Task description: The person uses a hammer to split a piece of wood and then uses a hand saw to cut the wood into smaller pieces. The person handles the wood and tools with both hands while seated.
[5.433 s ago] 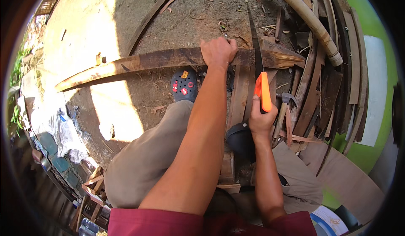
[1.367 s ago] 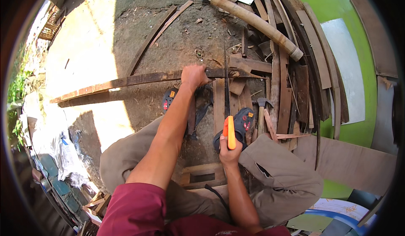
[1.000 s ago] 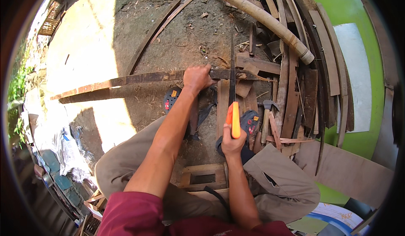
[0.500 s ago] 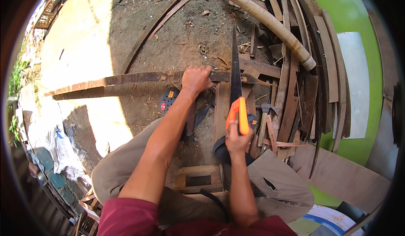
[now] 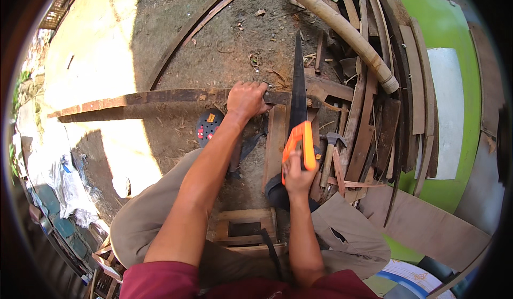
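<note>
A long dark wooden plank (image 5: 160,97) lies crosswise in front of me, its left part in sunlight. Near its right end my left hand (image 5: 247,100) is closed around it, the fingertips hidden on the far side. My right hand (image 5: 299,175) grips the orange handle of a handsaw (image 5: 298,93). The saw's dark blade points away from me and crosses the plank to the right of my left hand. Whether its teeth have cut into the wood cannot be made out. Under the plank's right part lies another board (image 5: 276,141).
A hammer (image 5: 332,152) rests right of the saw handle. Scrap wood (image 5: 368,128) and a bamboo pole (image 5: 342,34) are piled at the right, beside a green panel (image 5: 465,101). Two thin strips (image 5: 189,34) lie on the far ground. A wooden frame (image 5: 246,240) sits between my legs.
The saw and my right hand have shifted very slightly, the blade still across the plank. My left hand keeps its hold. The whole view has moved a little.
</note>
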